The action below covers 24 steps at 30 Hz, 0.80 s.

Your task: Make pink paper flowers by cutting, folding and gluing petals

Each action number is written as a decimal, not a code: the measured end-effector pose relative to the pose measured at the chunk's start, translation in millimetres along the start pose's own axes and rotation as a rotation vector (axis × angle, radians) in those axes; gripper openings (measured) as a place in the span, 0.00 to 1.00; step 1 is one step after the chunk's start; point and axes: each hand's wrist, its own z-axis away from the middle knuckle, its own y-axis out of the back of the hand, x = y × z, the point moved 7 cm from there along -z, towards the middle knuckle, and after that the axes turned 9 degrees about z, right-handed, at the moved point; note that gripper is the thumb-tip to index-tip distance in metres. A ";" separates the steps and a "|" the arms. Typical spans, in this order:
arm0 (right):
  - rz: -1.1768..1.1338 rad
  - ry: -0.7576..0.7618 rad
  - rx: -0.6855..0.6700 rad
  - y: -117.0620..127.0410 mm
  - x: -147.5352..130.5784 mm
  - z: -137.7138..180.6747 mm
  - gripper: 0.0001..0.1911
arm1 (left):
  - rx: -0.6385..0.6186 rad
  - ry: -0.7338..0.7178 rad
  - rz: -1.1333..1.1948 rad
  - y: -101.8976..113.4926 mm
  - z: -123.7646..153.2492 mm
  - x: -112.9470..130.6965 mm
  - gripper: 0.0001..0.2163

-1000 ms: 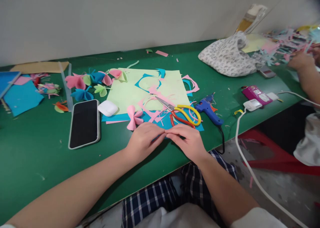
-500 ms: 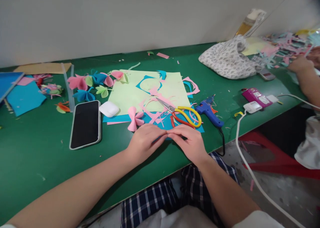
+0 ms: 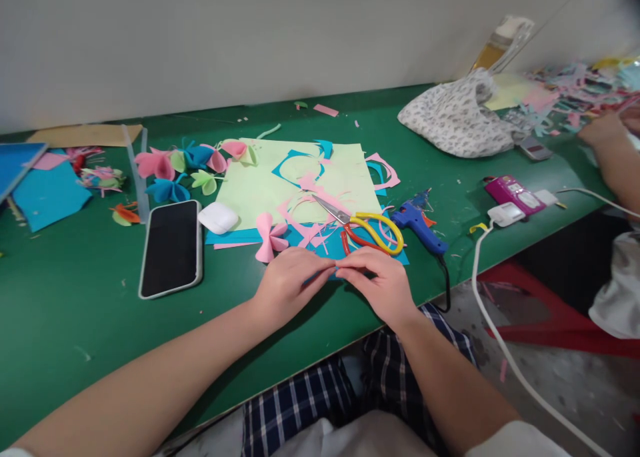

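Observation:
My left hand (image 3: 293,280) and my right hand (image 3: 377,280) meet fingertip to fingertip above the table's front part. Both pinch closed; whatever lies between the fingertips is too small or hidden to make out. Just beyond my left hand sits a pink paper flower (image 3: 271,237). Scissors (image 3: 357,225) with one yellow and one red handle lie right behind my right hand, blades pointing away to the left. Under them are pink paper scraps (image 3: 313,235), blue paper (image 3: 240,235) and a pale green sheet (image 3: 345,163). A blue glue gun (image 3: 420,225) rests to the right.
A phone (image 3: 171,250) and a white case (image 3: 219,217) lie left. Behind them are several paper flowers (image 3: 167,189). To the right are a patterned cloth bag (image 3: 453,120), a pink power strip (image 3: 514,193) with a white cable (image 3: 475,270), and another person's hand (image 3: 600,129).
My hands stay almost in the same place, fingertips still together. At the far right the other person's hand has shifted slightly. Nothing else has visibly moved on the table.

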 end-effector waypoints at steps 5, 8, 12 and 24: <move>-0.036 -0.021 0.028 2.2 0.6 0.3 0.03 | 0.026 -0.026 0.004 2.2 -1.7 3.1 0.05; -0.041 -0.036 0.044 3.3 2.5 0.6 0.04 | 0.035 -0.022 0.011 2.3 -1.7 2.6 0.05; -0.037 -0.023 0.032 3.1 2.4 1.1 0.05 | 0.036 -0.014 0.014 2.0 -1.1 1.3 0.05; -0.025 -0.054 0.093 5.8 7.0 3.0 0.03 | 0.011 0.025 0.005 0.9 -1.5 -0.2 0.06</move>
